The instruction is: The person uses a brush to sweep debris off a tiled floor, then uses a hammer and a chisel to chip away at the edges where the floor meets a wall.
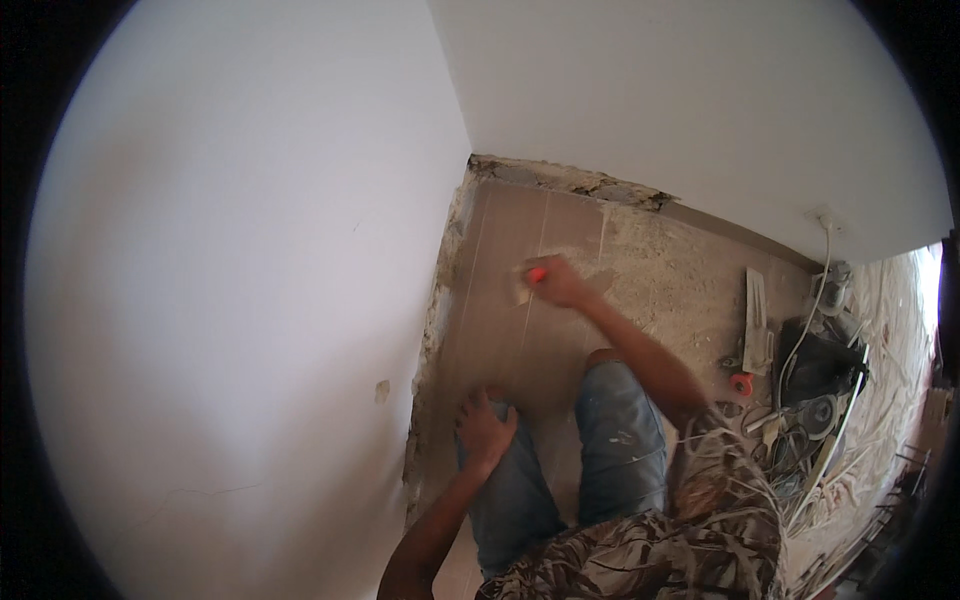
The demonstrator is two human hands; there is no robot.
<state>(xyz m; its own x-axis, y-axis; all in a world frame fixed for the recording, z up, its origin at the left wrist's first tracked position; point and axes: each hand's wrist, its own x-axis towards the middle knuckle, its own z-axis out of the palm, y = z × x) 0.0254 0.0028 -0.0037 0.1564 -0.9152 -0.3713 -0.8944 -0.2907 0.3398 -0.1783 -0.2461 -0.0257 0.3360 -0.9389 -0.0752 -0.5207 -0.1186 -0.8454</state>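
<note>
My right hand [562,281] is closed around a red-handled tool [537,275], held low over the floor near the corner. The tool's pale, flat head [522,291] is blurred, and I cannot tell whether it is a brush or a scraper. Under and around it lies the brownish floor [500,330], marked with thin light lines. Pale dust and crumbs [570,257] are scattered beside my fist. My left hand [486,430] rests on my left knee with its fingers spread, holding nothing.
White walls meet at the corner, with broken plaster [580,180] along their base. Rough, pale floor [680,280] lies to the right. Beyond it are a long flat blade [754,320], a red round item [741,384], a cable [822,290], a black bag-like thing [812,360] and crumpled plastic sheeting [890,330].
</note>
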